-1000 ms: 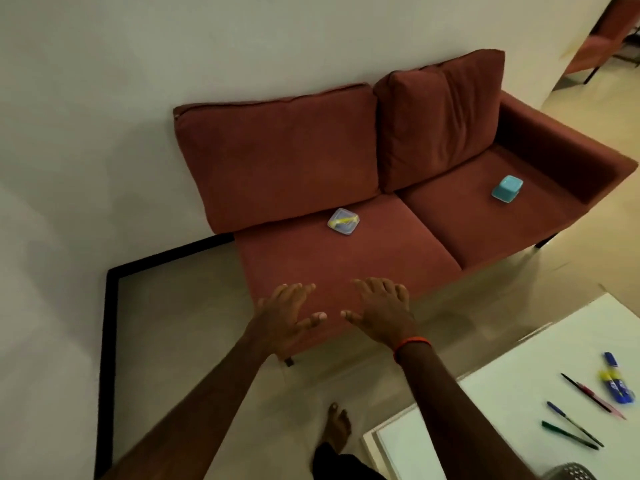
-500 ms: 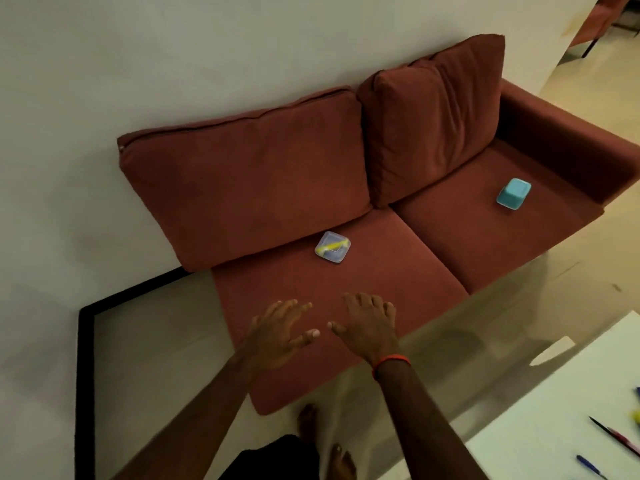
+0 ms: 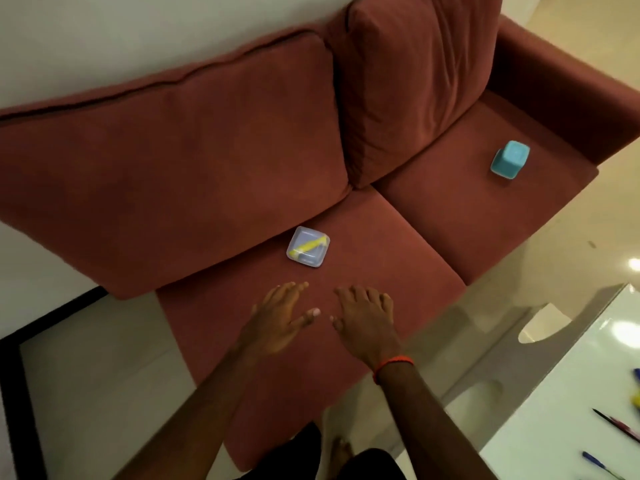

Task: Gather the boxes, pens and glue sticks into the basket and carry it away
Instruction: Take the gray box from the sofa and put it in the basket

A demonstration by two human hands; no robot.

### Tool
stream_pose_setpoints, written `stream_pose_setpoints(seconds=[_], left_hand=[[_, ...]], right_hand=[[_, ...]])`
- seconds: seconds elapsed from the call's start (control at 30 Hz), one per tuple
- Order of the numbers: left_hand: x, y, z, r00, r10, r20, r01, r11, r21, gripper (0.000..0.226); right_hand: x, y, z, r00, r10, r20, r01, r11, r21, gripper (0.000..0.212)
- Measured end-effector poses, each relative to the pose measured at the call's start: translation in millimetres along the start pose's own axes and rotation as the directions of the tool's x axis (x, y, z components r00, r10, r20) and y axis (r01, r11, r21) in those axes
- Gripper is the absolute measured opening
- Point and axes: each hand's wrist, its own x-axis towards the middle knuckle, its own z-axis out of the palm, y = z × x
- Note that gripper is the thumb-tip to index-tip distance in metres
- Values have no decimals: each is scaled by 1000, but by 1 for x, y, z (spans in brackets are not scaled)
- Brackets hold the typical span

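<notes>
- Left hand (image 3: 280, 320): palm down, fingers spread and nearly straight, over the front half of the sofa's (image 3: 214, 161) left seat cushion (image 3: 381, 244). Grip wide, holding nothing.
- Right hand (image 3: 367, 323): just beside the left hand, palm down, fingers spread. Grip wide, holding nothing. Orange wristband (image 3: 393, 363) on this wrist.
- The thumbs point toward each other, near but apart. Cannot tell whether either palm touches the fabric.
- Clear box (image 3: 307, 247): shallow and square, lying flat on the left seat cushion close to the foot of the back cushion (image 3: 173, 174). It sits just beyond the left hand's fingertips and apart from them. A yellow item lies diagonally across it; cannot tell what it is.
- Teal box (image 3: 509, 164): on the right seat cushion (image 3: 467, 209), near the armrest (image 3: 571, 109) and close to the front edge. Well apart from both hands and from the clear box.
- Bench (image 3: 561, 393): white and glossy, at lower right, separated from the sofa by a strip of floor (image 3: 519, 271).
- A dark pen (image 3: 620, 426) and a blue pen (image 3: 599, 460) lie flat on the bench near the frame edge, apart from each other and well apart from both hands.
- Blue and yellow bits at the right edge of the bench are cut off and too blurred to identify.
- A bare foot (image 3: 341, 452) is on the floor at the sofa's front.
</notes>
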Motion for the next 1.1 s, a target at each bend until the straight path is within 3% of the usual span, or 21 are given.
stream_pose_setpoints(seconds=[0.2, 0.37, 0.57, 0.67, 0.8, 1.0, 1.1], left_hand=[[83, -31, 19, 999, 3, 45, -4, 999, 37, 77], [165, -57, 39, 999, 14, -32, -11, 997, 80, 71], [240, -93, 72, 991, 26, -131, -32, 999, -42, 90], [262, -102, 82, 986, -22, -166, 7, 996, -88, 82], [272, -108, 93, 969, -4, -246, -14, 997, -71, 86], [264, -92, 86, 973, -80, -217, 23, 967, -254, 101], [251, -84, 76, 973, -71, -218, -14, 931, -364, 94]], right_hand=[[76, 9, 44, 999, 43, 27, -44, 998, 39, 59], [149, 18, 105, 998, 57, 10, -58, 991, 123, 56], [214, 28, 174, 992, 120, -42, -108, 969, 223, 56], [231, 32, 196, 987, 152, -45, -131, 941, 311, 60], [242, 32, 207, 985, 154, -76, -104, 885, 453, 59], [234, 39, 191, 978, 137, -158, -24, 824, 566, 72], [226, 57, 168, 984, 72, -165, 31, 835, 549, 87]])
